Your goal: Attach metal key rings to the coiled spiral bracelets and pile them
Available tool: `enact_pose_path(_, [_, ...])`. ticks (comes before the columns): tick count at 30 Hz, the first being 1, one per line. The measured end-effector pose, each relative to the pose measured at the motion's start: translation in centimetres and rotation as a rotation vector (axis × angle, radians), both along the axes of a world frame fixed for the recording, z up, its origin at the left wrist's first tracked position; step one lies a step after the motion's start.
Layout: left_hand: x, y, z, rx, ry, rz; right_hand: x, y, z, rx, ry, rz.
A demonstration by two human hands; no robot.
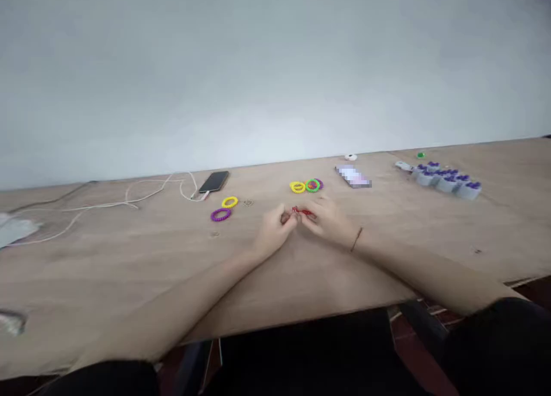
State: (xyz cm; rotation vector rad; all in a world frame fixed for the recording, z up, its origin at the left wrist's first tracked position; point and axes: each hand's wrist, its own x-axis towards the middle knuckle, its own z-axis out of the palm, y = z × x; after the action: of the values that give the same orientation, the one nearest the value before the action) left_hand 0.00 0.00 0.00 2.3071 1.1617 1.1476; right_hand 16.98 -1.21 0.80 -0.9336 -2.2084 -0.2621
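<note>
Head cam only here, looking down the length of a plywood-looking tabletop (86,252) with a pale wall (275,69) behind it. Both hands are out in the middle: left hand (273,229), right hand (327,221), with a thin brown cord bracelet (356,239) on the right wrist.

The fingers (321,212) of both hands are pressed together at the tips, and they seem to be pinching a red coil band (302,212) between them. It's the only thing in the hands. So far, that's the one band in play, and the rest are lying out on the wood. Just ahead is a little cluster of yellow band (297,187), green band (312,185) and purple band (319,183), overlapping. Off to the left are another yellow band (229,202) and purple band (221,214), close together but apart from the cluster.

Further left there's a black phone (214,181) with a white cable (142,192) trailing off. To the right are a pixelated packet (353,177) and a row of small purple-capped tubs (443,181).

Hard to make out: the fingers hide most of the red band, so I can't tell its shape or exactly how it's gripped.
</note>
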Motion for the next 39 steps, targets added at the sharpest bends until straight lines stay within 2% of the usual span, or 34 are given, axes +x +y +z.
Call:
enact_pose_path(5, [-0.2, -0.2, 0.4, 0.037, 0.046, -0.013, -0.4, 0.1, 0.0, 0.048, -0.08, -0.049])
enact_pose_path(13, [-0.2, -0.4, 0.6, -0.015, 0.03, 0.008, -0.3, 0.4, 0.0, 0.13, -0.138, -0.055])
enact_pose_path(19, [-0.4, -0.2, 0.4, 0.046, 0.09, -0.011, -0.3, 0.6, -0.6, 0.184, -0.158, -0.055])
enact_pose_path(28, [-0.3, -0.2, 0.2, 0.071, 0.099, -0.022, 0.0, 0.6, -0.7, 0.138, -0.129, -0.005])
enact_pose_path(33, [-0.4, 0.0, 0.1, 0.103, 0.102, -0.031, -0.3, 0.5, -1.0, 0.051, -0.049, 0.009])
enact_pose_path(39, [-0.3, -0.1, 0.4, 0.023, 0.033, -0.004, -0.5, 0.2, -1.2, -0.009, 0.093, 0.063])
